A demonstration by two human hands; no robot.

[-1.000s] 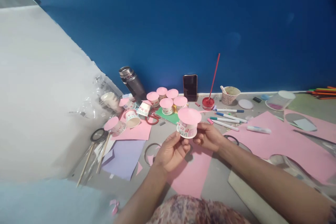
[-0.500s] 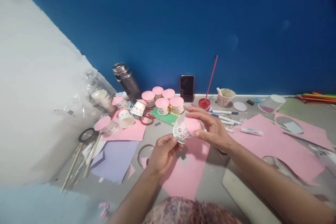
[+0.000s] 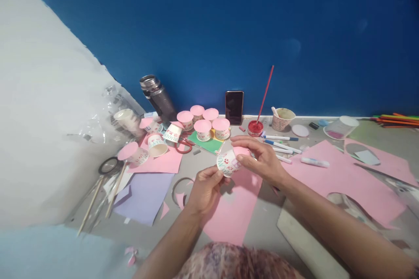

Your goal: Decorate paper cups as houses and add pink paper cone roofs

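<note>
Both hands hold one small printed paper cup point(image 3: 228, 162) capped with a pink paper disc, raised over the pink paper sheet point(image 3: 231, 213). My left hand point(image 3: 205, 187) pinches the cup's rim from below. My right hand point(image 3: 258, 160) is wrapped over the pink-capped end, thumb against the side. The cup lies tilted on its side, its open mouth towards my left hand.
Several pink-capped cups point(image 3: 203, 128) stand by the blue wall near a phone point(image 3: 234, 107), a flask point(image 3: 157, 96) and a red paint pot with a brush point(image 3: 255, 127). Markers point(image 3: 281, 138), a glue stick point(image 3: 314, 162), scissors point(image 3: 183, 144), tape point(image 3: 110, 165), sticks point(image 3: 90, 205) and more pink paper point(image 3: 347, 174) surround them.
The cup went from upright, held from underneath, to tilted on its side. My right hand moved from under it to over its pink cap.
</note>
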